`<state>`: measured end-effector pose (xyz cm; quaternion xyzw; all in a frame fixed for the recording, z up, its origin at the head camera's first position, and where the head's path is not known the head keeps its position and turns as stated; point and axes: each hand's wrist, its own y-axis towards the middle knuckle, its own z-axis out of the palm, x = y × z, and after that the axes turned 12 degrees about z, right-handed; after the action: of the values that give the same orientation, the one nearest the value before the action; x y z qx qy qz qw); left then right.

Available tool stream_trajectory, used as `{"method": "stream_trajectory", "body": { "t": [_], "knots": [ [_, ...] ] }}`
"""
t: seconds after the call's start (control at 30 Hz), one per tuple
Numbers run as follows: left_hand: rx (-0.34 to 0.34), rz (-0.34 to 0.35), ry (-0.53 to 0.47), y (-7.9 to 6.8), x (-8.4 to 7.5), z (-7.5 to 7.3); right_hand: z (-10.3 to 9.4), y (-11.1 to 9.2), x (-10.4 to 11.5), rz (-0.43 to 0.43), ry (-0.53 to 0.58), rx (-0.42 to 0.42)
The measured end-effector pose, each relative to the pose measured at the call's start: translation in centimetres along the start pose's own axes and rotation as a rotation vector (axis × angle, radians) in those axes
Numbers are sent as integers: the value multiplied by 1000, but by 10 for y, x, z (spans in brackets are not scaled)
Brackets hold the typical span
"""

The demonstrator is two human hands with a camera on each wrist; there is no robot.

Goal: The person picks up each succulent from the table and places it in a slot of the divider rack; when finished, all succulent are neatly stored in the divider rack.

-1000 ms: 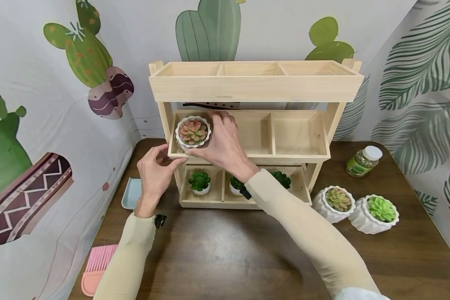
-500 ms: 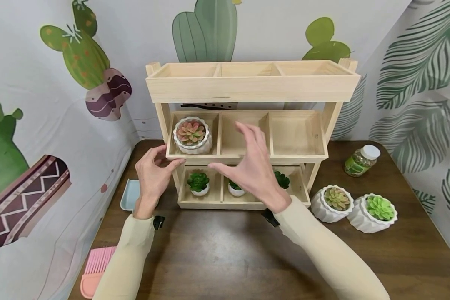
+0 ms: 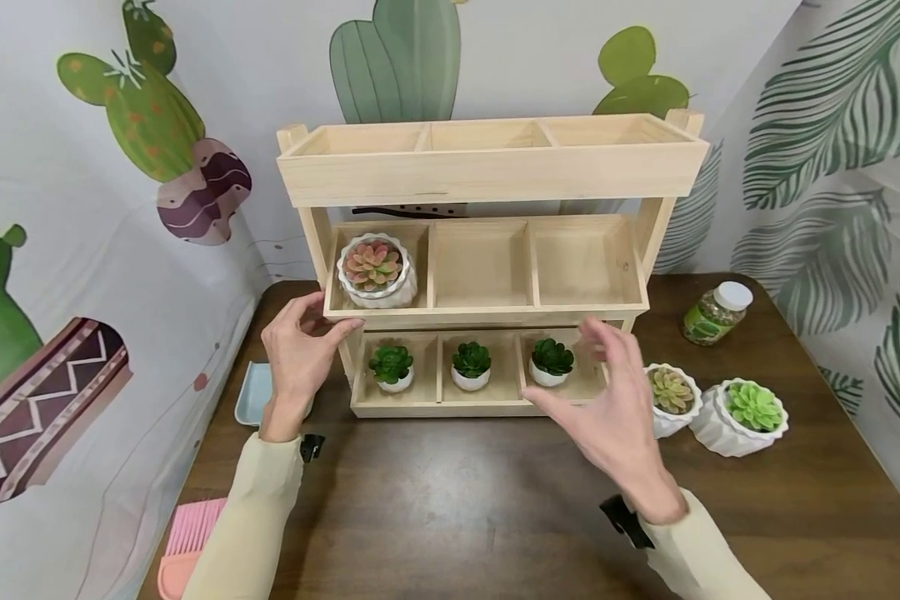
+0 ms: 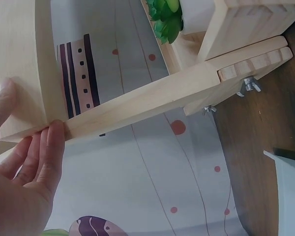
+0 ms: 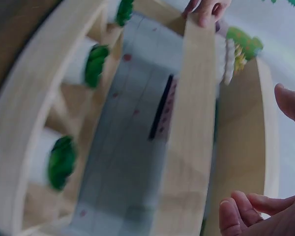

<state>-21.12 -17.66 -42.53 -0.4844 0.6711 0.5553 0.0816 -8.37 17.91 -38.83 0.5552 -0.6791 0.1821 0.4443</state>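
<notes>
The left sleeve of pale cream fabric, by the dark brown wooden tabletop's left edge, wrinkles toward its cuff, where a small, angular black fitting sits. The matching cream right sleeve, nearer the right edge, has a blockier black fitting at its cuff.

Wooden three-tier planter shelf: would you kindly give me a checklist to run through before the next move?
1. Left hand gripping the middle tier at its left end: ok.
2. Right hand holding nothing: ok.
3. Pink-tinged succulent potted inside the left compartment: ok.
4. Dark green succulents, one per bottom tier compartment: ok.
5. Reddish-green succulent with its pot fully visible: not ok; the right hand hides part in the head view.
6. Wing nuts tight: cannot tell.
</notes>
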Motion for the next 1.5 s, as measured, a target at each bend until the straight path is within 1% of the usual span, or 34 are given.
{"method": "stream_trajectory", "body": {
  "t": [0.17, 0.37, 0.47, 0.6, 0.73, 0.87, 1.03, 1.17, 1.5],
  "knots": [
    [-8, -2, 3, -2, 2, 0, -17, -16, -34, 60, -11, -120],
    [-6, 9, 2, -3, 5, -2, -28, -32, -73, 239, -59, -200],
    [-2, 8, -5, -2, 5, 0, -32, -34, -94, 318, -110, -241],
    [0, 2, 0, -1, 4, 1, -35, -31, -119, 419, -159, -251],
    [3, -2, 6, -2, 3, 1, -36, -27, -136, 478, -177, -238],
    [5, 1, 7, -2, 3, 1, -34, -21, -146, 504, -185, -215],
    [10, 6, 11, -1, 4, 1, -30, -15, -150, 532, -184, -195],
    [15, 8, 14, -1, 2, 0, -27, -11, -150, 557, -180, -198],
    [12, 3, 18, -1, 0, 0, -20, -5, -153, 574, -167, -241]
  ]
}}
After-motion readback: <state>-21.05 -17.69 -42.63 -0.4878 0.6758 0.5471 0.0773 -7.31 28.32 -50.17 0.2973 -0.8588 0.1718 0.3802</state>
